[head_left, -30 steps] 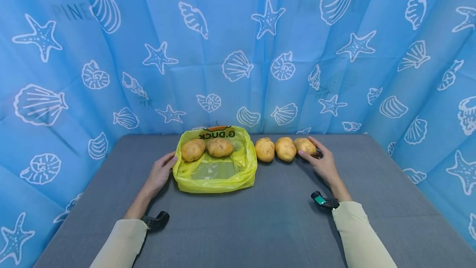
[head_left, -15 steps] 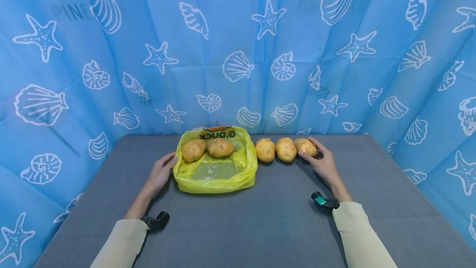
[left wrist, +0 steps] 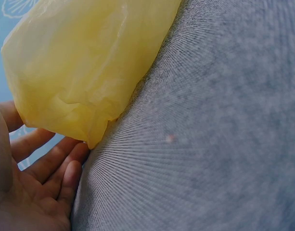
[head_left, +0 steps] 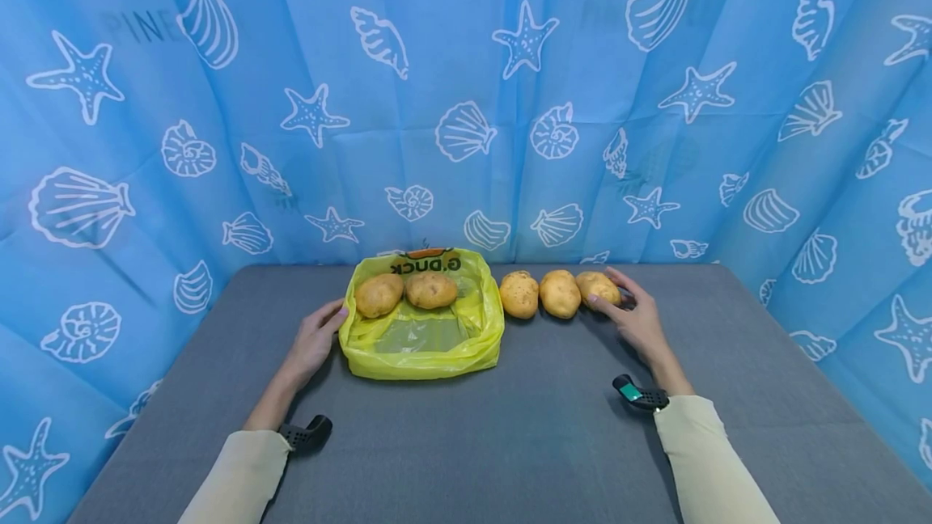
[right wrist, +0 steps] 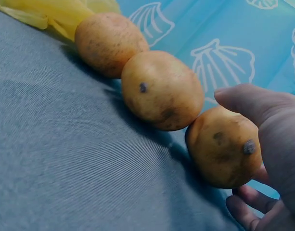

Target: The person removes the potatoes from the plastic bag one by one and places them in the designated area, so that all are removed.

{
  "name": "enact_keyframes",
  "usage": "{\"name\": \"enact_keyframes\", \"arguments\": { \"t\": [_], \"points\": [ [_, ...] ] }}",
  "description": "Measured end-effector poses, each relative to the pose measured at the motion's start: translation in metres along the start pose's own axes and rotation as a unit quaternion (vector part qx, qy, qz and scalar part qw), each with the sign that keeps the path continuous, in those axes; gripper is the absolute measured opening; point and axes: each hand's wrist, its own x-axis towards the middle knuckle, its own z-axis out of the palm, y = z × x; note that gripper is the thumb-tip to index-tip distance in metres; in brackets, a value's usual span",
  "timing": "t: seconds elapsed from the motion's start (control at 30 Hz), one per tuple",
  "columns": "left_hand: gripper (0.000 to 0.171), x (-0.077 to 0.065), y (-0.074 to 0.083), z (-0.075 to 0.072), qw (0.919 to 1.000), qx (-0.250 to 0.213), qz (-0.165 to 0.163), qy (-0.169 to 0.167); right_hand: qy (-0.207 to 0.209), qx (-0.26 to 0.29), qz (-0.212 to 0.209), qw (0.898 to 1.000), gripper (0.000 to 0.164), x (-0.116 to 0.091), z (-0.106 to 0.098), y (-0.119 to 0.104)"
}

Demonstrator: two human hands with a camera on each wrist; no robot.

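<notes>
A yellow plastic bag lies with its mouth spread wide near the back of the table. Inside it, side by side, are two potatoes, one on the left and one on the right. My left hand is at the bag's left side, its loosely bent fingers against the yellow plastic. Right of the bag, three more potatoes form a row: the nearest potato, the middle potato and the end potato. Around that end potato my right hand is spread, thumb extended on one side, fingers on the other.
A grey cloth covers the table. Behind and at both sides hangs a blue curtain printed with white shells and starfish, close to the table's back edge. Each wrist wears a black strap-on camera, such as the right one.
My right hand and wrist have shifted very slightly to the right, the thumb drawing back a little over the end potato. The left hand, bag and potatoes stay in place.
</notes>
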Motion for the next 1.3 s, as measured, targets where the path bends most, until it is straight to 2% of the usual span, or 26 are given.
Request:
{"name": "enact_keyframes", "arguments": {
  "t": [0.2, 0.33, 0.83, 1.03, 1.3],
  "points": [
    [0.049, 0.011, -0.030, -0.002, 0.9999, -0.006, 0.006, 0.007, 0.000, -0.015, -0.011, 1.000, 0.072, -0.003, -0.008, -0.008],
    [0.053, 0.013, -0.039, -0.002, 0.9999, 0.000, 0.014, 0.009, 0.007, -0.027, -0.025, 0.999, 0.070, -0.005, -0.012, -0.014],
    [0.055, 0.014, -0.043, -0.001, 0.9997, 0.009, 0.020, 0.010, -0.007, -0.067, -0.083, 0.994, 0.070, -0.006, -0.010, -0.045],
    [0.054, 0.015, -0.043, -0.002, 0.9997, 0.003, 0.020, 0.009, -0.037, -0.071, -0.119, 0.990, 0.069, -0.002, -0.001, -0.068],
    [0.049, 0.018, -0.042, -0.003, 0.9999, -0.001, 0.011, 0.010, -0.091, -0.068, -0.158, 0.981, 0.068, 0.007, 0.022, -0.095]
  ]
}}
